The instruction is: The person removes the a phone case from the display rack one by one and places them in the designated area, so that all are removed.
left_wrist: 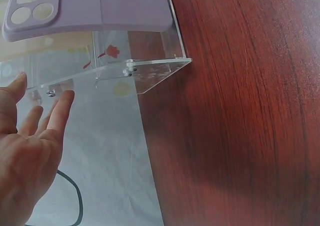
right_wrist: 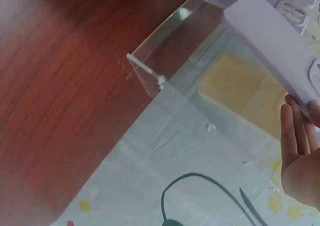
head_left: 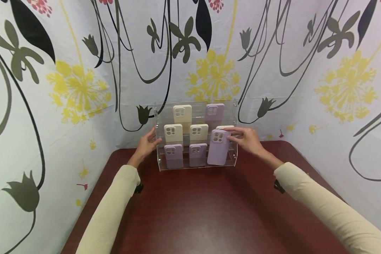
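A clear acrylic display rack stands on the table, with phone cases in tiers. My right hand pinches a lavender phone case by its upper right edge, thumb in front. This case leans in front of the bottom tier's right end, overlapping a cream phone case behind it. In the right wrist view, the lavender case slants above the rack's side, fingers under its edge. My left hand is at the rack's left side, fingers extended, fingertips right at the clear side panel.
Two lavender cases sit in the bottom tier and two cream cases in the middle one. Up top are a cream case and a lavender case. The dark red table meets flower-patterned cloth walls.
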Motion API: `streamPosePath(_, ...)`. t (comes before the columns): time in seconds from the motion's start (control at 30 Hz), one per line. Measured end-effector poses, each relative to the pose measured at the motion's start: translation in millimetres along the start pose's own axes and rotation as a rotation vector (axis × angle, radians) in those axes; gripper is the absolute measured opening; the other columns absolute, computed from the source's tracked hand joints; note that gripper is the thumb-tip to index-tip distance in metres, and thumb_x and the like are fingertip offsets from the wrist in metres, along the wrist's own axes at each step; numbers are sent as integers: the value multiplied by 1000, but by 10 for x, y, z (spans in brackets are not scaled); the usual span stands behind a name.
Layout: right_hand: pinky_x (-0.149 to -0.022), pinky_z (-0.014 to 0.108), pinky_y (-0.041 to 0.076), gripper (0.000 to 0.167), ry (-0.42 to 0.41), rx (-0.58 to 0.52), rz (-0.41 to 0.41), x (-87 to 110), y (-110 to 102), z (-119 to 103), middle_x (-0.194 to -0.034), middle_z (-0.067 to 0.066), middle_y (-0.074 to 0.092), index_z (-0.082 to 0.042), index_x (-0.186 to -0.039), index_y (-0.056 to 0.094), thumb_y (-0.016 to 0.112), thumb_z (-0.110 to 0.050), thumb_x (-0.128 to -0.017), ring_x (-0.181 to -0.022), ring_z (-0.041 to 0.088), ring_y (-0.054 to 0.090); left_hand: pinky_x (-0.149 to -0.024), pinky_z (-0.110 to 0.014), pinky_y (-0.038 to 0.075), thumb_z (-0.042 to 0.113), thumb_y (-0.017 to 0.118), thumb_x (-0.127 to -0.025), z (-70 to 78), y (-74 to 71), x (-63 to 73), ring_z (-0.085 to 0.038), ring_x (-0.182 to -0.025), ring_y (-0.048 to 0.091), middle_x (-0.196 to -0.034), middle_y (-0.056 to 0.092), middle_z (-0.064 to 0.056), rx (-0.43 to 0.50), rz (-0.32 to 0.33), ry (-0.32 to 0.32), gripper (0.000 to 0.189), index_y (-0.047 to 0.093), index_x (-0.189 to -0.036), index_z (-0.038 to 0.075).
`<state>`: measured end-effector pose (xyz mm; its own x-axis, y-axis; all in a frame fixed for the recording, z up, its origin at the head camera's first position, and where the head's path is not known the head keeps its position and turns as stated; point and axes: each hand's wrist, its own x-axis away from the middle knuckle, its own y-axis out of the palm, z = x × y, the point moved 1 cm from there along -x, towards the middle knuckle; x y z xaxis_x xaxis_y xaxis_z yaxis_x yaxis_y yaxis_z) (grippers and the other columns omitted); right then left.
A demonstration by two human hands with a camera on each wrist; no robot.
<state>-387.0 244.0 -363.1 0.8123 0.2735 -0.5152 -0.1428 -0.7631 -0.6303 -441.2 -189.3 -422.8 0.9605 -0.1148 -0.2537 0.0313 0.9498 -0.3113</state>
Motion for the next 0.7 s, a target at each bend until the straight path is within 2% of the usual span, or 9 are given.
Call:
streamPosePath(0.2,-68,22,63,37,52,-70,-76,25,173,-117,-111,22,76,-4,-128,74,80,-4,-91,-92,36,77,-99,-51,56,8,69,-101,-23,7,-35,-44,-134,55,-156,43,-27,33,4,-10,76,30,-165,21)
streamPosePath(0.37,-72,38,66,38,69,-155,-135,10,416,-256,-111,24,76,-2,-129,73,78,0,-92,-92,37,77,-96,-55,58,10,72,-99,-23,-11,-22,-42,-125,63,-152,50,-28,40,33,-22,75,35,-163,21)
streamPosePath(0.5,-75,46,66,37,79,-234,-183,-7,651,-360,-112,24,75,-1,-129,72,76,1,-93,-97,36,76,-94,-56,59,8,74,-97,-22,-14,-2,-42,-125,63,-149,52,-27,37,49,-37,76,38,-162,21)
streamPosePath(0.63,-74,43,66,36,100,-289,-211,-34,883,-454,-111,24,75,0,-128,72,77,1,-92,-98,38,76,-93,-55,59,9,75,-97,-12,-15,-7,-42,-128,61,-150,51,-28,32,51,-32,76,38,-162,20)
streamPosePath(0.7,-71,39,66,36,104,-282,-216,-42,989,-498,-110,22,76,-1,-127,73,77,0,-92,-96,36,76,-92,-55,60,10,75,-96,-13,-17,-21,-42,-129,60,-150,51,-28,37,50,-27,76,38,-162,20)
